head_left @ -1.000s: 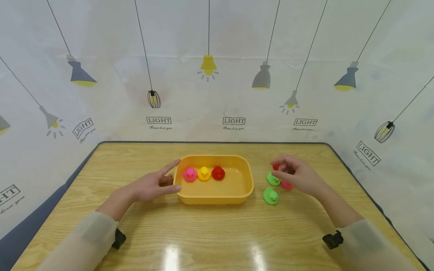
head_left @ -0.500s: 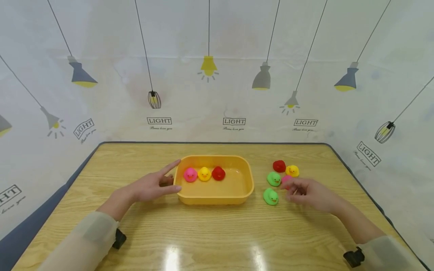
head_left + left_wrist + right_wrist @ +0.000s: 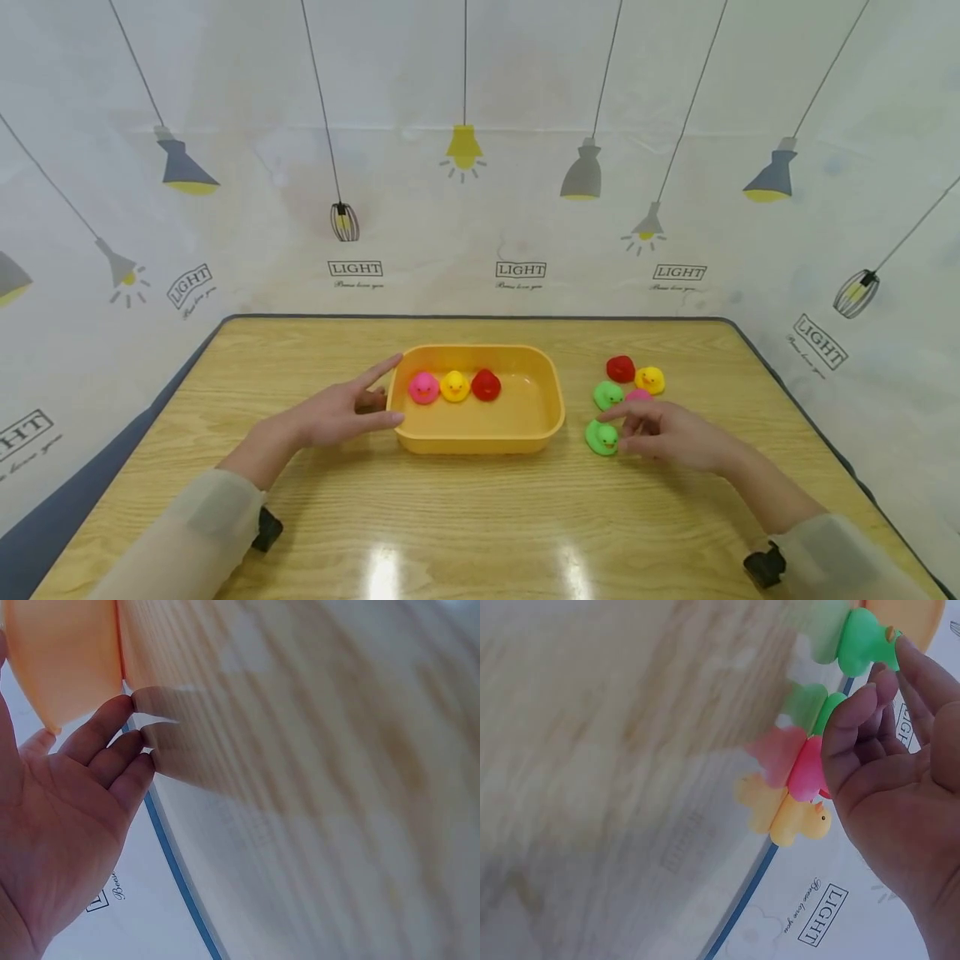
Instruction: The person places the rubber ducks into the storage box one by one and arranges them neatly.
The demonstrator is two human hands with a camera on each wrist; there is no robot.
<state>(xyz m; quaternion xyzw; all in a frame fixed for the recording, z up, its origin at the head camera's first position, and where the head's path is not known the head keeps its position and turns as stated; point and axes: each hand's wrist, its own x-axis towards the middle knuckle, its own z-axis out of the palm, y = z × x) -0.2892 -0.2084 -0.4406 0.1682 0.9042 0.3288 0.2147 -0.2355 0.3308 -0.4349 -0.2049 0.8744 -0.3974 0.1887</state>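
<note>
Your left hand: thumb and index finger spread wide, both touching the left rim of the yellow tray (image 3: pixel 476 446), so your left hand (image 3: pixel 330 417) is basically just steadying contact, other fingers bent outside the wall.
Your right hand: reaching in from the right, thumb and index apart around the front green duck (image 3: pixel 599 438); your right hand (image 3: pixel 678 437) isn't visibly pinching it, and I can't tell if the fingertips touch.
Tray contents: pink duck (image 3: pixel 424 387), yellow duck (image 3: pixel 455 387) and red duck (image 3: pixel 486 385), in a row from the left.
Loose ducks: right of the tray on the table (image 3: pixel 450 517), you've got that front green one, plus rear green (image 3: pixel 608 395), partly hidden pink (image 3: pixel 639 394), yellow (image 3: pixel 650 381) and red (image 3: pixel 620 368) bunched behind it.
Since half a sec ago: your right hand's shifted left onto the front green duck; the ducks haven't budged.
</note>
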